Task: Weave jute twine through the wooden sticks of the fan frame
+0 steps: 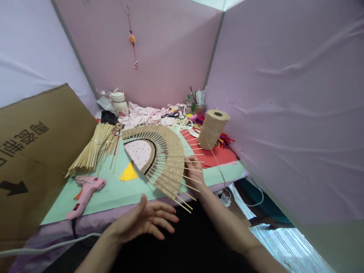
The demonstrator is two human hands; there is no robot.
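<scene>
A woven fan (173, 155) of tan twine on thin wooden sticks is held tilted over the table's front edge. Its core is a pink dotted half-disc (139, 151) bordered by twine and a dark band, and bare stick ends poke out past the outer rim. My right hand (195, 170) grips the fan at its right rim, fingers closed around the sticks and partly hidden behind them. Below the fan, my left hand (150, 220) is open with fingers spread, holding nothing. A yellow tassel (128, 172) shows at the fan's lower left.
A twine spool (213, 131) stands on red sheets (220, 157) at the right, a strand trailing down from it. Bundled sticks (91, 151) and a pink glue gun (85, 193) lie left, beside a cardboard box (42, 151). Behind are a bottle (119, 104) and pink cloth (148, 113).
</scene>
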